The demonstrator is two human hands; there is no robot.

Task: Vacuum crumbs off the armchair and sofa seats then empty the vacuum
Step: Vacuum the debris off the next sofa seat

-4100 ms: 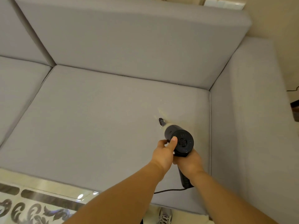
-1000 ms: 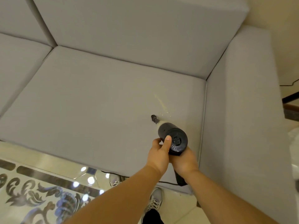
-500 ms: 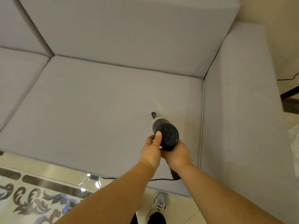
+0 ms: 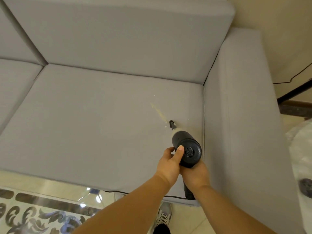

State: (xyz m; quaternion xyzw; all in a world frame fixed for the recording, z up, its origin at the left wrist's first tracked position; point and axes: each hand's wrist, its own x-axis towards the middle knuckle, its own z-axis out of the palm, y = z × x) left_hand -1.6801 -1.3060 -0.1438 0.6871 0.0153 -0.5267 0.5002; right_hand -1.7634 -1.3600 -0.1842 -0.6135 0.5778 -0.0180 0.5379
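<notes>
A black handheld vacuum (image 4: 186, 147) points its narrow nozzle down at the grey sofa seat (image 4: 94, 125), close to the right armrest. A thin streak of pale crumbs (image 4: 158, 111) runs up and left from the nozzle tip. My right hand (image 4: 194, 176) grips the vacuum's handle from below. My left hand (image 4: 169, 163) holds the left side of the body, thumb up against its round rear cap. The handle's lower end and its black cord (image 4: 175, 197) show under my right wrist.
The sofa's right armrest (image 4: 241, 115) rises just beside the vacuum, and the back cushion (image 4: 126, 41) stands behind. A second seat cushion (image 4: 15, 76) lies to the left. Patterned tiled floor (image 4: 42, 215) and my shoe (image 4: 163, 217) are below. Clear plastic wrapping (image 4: 302, 159) sits at far right.
The vacuum and both hands have shifted right, closer to the armrest, with the nozzle now at the lower end of the crumb streak. The grip is unchanged.
</notes>
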